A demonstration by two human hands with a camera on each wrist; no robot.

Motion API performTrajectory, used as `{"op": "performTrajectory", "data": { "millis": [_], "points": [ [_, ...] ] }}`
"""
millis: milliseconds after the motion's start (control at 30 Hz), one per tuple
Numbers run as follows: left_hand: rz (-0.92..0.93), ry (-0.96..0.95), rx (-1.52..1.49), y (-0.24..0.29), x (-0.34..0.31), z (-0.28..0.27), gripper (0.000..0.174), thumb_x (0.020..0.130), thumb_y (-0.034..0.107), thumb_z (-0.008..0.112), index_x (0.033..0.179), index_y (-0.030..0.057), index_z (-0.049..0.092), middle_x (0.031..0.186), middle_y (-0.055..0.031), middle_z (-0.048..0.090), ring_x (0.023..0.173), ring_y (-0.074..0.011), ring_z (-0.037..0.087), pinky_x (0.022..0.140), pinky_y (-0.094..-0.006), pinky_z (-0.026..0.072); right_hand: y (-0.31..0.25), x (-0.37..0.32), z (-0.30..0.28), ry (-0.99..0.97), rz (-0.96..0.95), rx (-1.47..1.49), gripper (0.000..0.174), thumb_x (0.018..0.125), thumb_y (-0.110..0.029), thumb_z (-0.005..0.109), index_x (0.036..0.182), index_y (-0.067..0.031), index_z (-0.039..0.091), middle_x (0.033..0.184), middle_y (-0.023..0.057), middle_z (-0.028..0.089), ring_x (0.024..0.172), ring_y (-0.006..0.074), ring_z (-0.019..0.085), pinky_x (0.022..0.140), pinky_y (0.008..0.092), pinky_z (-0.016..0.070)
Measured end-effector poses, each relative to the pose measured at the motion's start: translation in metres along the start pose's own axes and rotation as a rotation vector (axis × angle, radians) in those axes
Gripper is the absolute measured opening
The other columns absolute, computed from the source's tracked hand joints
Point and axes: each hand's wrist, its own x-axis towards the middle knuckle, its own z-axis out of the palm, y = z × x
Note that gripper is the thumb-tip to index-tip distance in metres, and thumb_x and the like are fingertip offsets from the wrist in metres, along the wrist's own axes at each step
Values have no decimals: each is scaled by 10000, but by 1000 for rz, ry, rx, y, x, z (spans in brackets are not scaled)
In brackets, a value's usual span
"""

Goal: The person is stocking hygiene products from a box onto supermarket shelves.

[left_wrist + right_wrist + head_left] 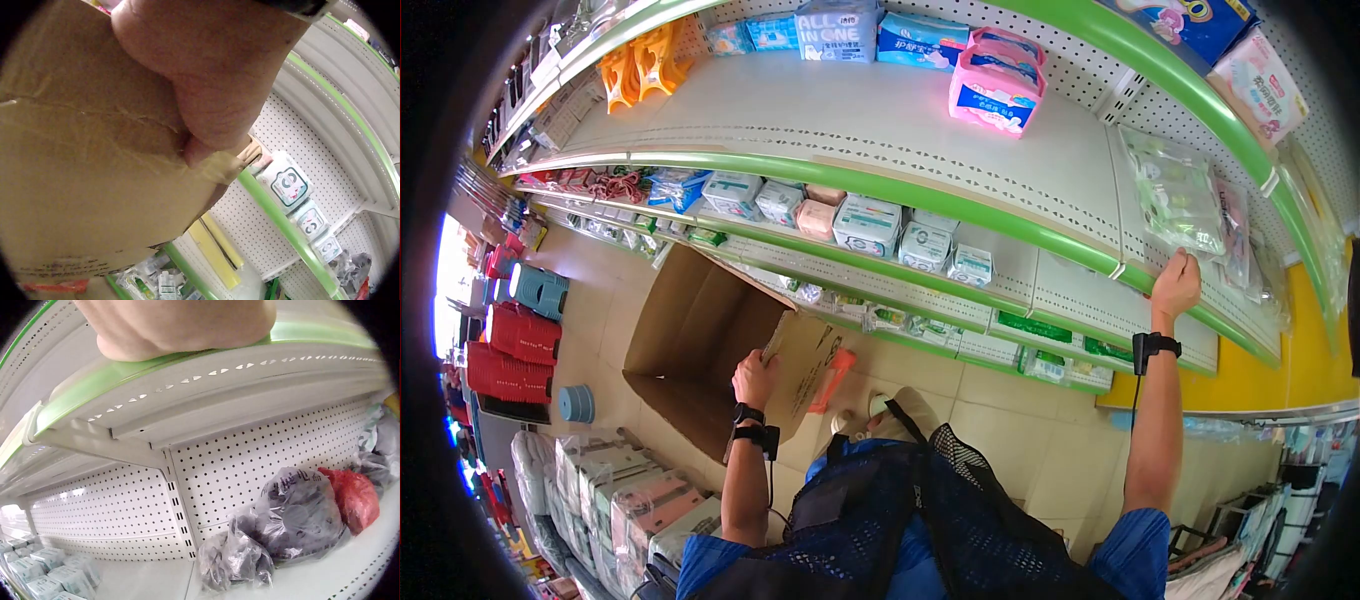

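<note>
My left hand (755,379) grips the upper edge of a large open cardboard box (690,310), its thumb showing against the cardboard in the left wrist view. The box stands tilted on the floor, with its dark inside facing up. At the right, my right hand (1177,285) is at the green front edge (1040,232) of a shelf, fingers bent. Just beyond its fingertips lie clear plastic packets (1175,190) with green contents. In the right wrist view the heel of the hand (187,328) is right over the green edge; its fingers are hidden, and I cannot tell what they hold.
Pink and blue packages (998,85) stand at the back of the upper shelf, yellow-orange plastic items (640,65) at its left. White packs (867,225) line the shelf below. Grey and red bagged items (300,512) sit under the right hand. Red baskets (522,333) and wrapped goods (630,490) flank the aisle.
</note>
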Motion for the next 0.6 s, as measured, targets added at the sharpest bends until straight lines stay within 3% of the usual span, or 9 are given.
{"op": "performTrajectory", "data": {
  "millis": [200,600],
  "points": [
    [-4,37,-3,-3,-1,5,366,839,362,669,1013,39,680,951,-217,709,914,-414,678,809,-500,534,1,0,1,10,-20,26,305,938,-271,560,768,-40,665,749,143,656,675,387,609,595,487,451],
    [-19,9,10,1,0,2,368,847,373,674,1037,59,695,958,-208,715,914,-409,682,805,-497,537,0,-1,0,-4,-5,30,314,942,-279,549,776,-35,657,764,151,654,690,394,606,610,491,448]
  ]
}}
